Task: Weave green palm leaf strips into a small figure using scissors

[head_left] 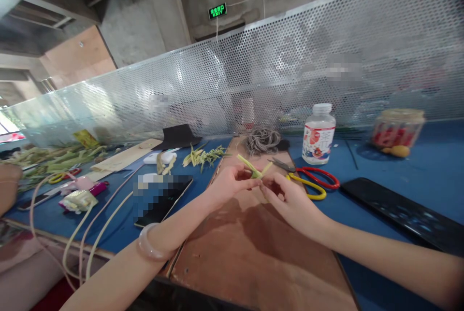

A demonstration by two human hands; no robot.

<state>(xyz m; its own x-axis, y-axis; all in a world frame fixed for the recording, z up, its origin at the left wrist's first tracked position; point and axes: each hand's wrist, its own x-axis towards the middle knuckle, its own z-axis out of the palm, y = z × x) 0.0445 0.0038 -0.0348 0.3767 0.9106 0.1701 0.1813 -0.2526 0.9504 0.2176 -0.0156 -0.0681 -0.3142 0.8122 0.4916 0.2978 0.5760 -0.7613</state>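
Note:
Over the brown wooden board (253,258), my left hand (232,183) pinches a yellow-green plant-like strip (256,174) folded into a V. The fingertips of my right hand (290,200) are closed on the same strip from the other side, and both hands meet there. Red and yellow handled scissors (315,180) lie just beyond my right hand, blades toward the strip. A bundle of grey cord (264,141) rests at the board's far end. Small yellow-green pieces (205,156) are heaped to the left of it.
A clear labelled bottle (319,134) and a blurred jar (397,130) stand at back right. One dark phone (402,209) lies right, a dark tablet-like device (165,200) left. Cables (85,238) hang over the front edge. Perforated metal panels (253,74) close the back. Another person's arm (9,188) shows far left.

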